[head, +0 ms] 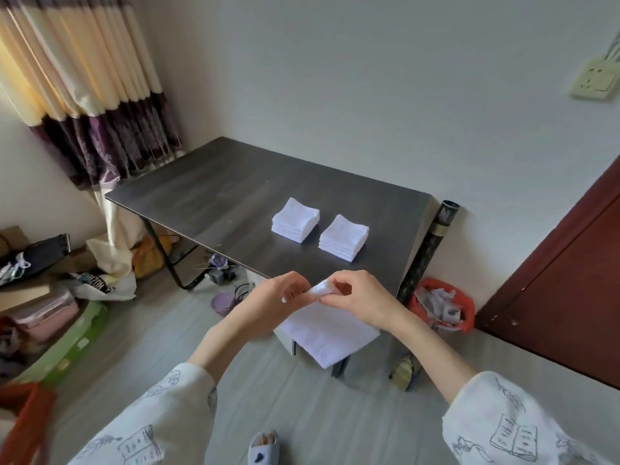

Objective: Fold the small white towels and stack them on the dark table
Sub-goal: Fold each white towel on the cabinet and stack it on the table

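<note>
Both hands met in the air before the near edge of the dark table (pixel 208 193). The left hand (pixel 268 305) and the right hand (pixel 360 300) each had curled fingers pinching the top edge of a small white towel (pixel 327 333), which hung down below the fingertips. Beyond the fingers, well apart from them, two stacks of folded towels stood side by side on the table: the left stack (pixel 295 220) and the right stack (pixel 344 238).
</note>
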The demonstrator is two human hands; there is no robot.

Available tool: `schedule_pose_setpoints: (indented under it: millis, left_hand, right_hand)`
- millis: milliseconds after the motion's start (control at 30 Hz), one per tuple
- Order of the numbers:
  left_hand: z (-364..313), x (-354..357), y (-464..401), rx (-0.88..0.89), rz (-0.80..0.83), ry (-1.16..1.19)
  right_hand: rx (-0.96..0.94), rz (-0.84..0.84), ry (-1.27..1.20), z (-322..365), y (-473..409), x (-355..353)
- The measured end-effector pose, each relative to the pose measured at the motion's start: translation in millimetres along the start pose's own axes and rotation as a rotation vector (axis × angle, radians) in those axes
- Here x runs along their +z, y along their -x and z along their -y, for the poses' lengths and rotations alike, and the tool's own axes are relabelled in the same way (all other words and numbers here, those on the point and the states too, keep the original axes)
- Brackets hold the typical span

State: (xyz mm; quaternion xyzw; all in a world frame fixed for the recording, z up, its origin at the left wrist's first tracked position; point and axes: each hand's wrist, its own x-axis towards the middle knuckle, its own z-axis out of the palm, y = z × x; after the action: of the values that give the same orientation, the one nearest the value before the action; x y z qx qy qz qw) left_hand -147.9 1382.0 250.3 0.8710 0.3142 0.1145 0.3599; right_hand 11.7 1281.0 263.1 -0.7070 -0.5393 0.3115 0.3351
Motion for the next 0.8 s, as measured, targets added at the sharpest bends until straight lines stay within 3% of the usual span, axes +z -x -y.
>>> schedule_pose_setpoints:
  millis: [200,433,600,800]
  left_hand:
    - [39,-39,-111,0.095,0.102,0.068]
    - [52,-46,-222,0.143,0.361,0.343]
    - [55,-21,-290,0.001,0.451,0.555]
    - [75,16,-353,-0.192,0.454,0.74]
  right_hand:
    - [0.175,-0.11,-0.135,-19,-109,-10]
    - [0.412,-0.071,-0.351,-64,-169,-53]
    - [0.554,-0.106,-0.522,-116,-194,-77]
    - [0.626,-0.194,-1.058,-172,-231,-91]
